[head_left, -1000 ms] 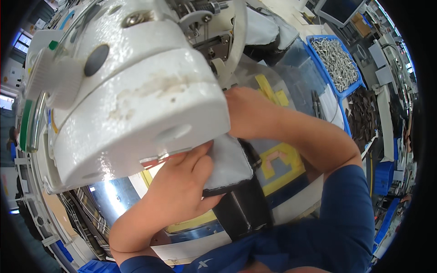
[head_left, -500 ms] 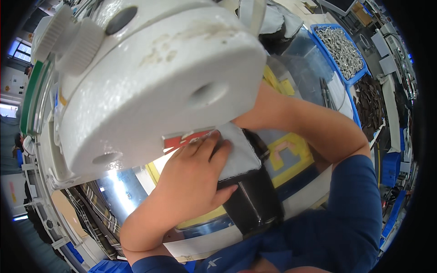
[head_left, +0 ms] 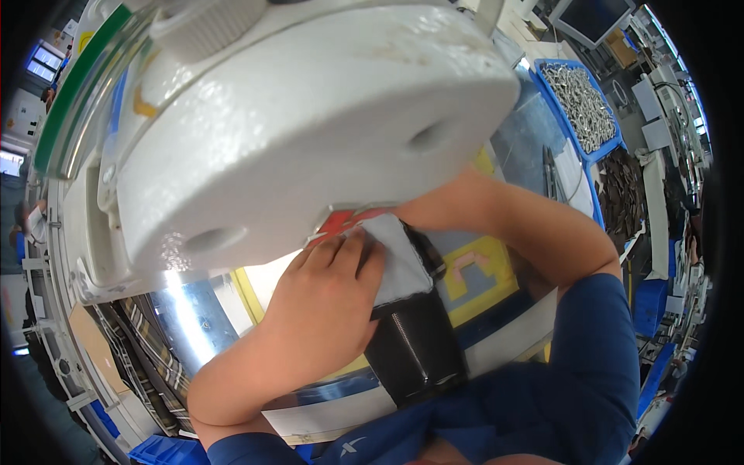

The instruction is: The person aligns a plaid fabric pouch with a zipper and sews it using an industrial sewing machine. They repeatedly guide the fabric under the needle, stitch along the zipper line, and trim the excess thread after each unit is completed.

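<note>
The white head of a sewing machine (head_left: 310, 139) fills the upper middle, a red marking on its lower edge. Below it lies a light grey fabric piece (head_left: 403, 267) with a rough dark edge. A glossy black sheet-like part (head_left: 418, 341) extends from it toward my body. My left hand (head_left: 322, 283) rests on the fabric's left side, fingers stretched forward and slightly bent; its thumb is out of sight. My right hand (head_left: 434, 208) reaches in from the right, beyond the grey piece. Only its wrist side shows; the machine head hides the fingers. The needle area is hidden too.
Yellow tape (head_left: 488, 291) marks the work table right of the fabric. A blue tray of metal hardware (head_left: 577, 105) stands at the far right, with dark strips (head_left: 622, 190) nearer me. Pliers-like tools (head_left: 552, 174) lie beside it. Plaid cloth (head_left: 147, 349) hangs at left.
The view has shifted, so the machine head sits farther right over the work. My left thumb, earlier stretched out over the black part, is now tucked from sight. Both hands stay by the fabric.
</note>
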Available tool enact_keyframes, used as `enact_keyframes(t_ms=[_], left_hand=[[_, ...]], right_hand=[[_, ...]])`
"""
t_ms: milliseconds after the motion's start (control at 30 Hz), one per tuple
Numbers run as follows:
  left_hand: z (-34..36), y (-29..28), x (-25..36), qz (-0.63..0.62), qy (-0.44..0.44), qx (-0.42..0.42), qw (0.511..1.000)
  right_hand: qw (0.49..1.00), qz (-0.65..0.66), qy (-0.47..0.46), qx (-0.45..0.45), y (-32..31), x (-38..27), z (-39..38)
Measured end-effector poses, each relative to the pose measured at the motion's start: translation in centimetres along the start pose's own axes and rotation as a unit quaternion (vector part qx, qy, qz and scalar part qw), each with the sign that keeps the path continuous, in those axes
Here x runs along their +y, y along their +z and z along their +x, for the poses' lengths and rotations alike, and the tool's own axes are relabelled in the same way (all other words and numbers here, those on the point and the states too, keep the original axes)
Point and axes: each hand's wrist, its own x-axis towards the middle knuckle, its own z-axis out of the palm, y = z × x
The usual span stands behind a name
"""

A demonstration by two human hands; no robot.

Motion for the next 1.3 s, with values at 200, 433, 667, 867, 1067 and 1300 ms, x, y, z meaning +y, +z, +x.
enact_keyframes(t_ms=[200, 433, 667, 867, 1067, 1300], left_hand=[[-0.4, 0.2, 0.0, -0.009, -0.008, 0.009, 1.000], [-0.3, 0.4, 0.1, 0.005, -0.009, 0.005, 1.000], [-0.4, 0.8, 0.0, 0.020, 0.004, 0.018, 1.000], [-0.6, 0.0, 0.4, 0.010, 0.002, -0.007, 1.000], [0.0, 0.2, 0.5, 0.006, 0.013, 0.012, 1.000], [0.7, 0.6, 0.7, -0.008, 0.033, 0.008, 0.999]], right_hand=[[0.999, 0.005, 0.028, -0.031, -0.1, -0.3, 0.4], [0.999, 0.021, 0.022, -0.029, 0.8, 0.4, 0.4], [0.998, -0.013, 0.024, -0.056, -0.6, -0.7, 0.4], [0.992, 0.057, 0.112, -0.019, -1.0, -2.7, 0.2], [0.996, 0.014, 0.074, -0.043, -1.8, -1.6, 0.4], [0.999, -0.020, 0.025, -0.004, -1.0, 1.1, 0.1]])
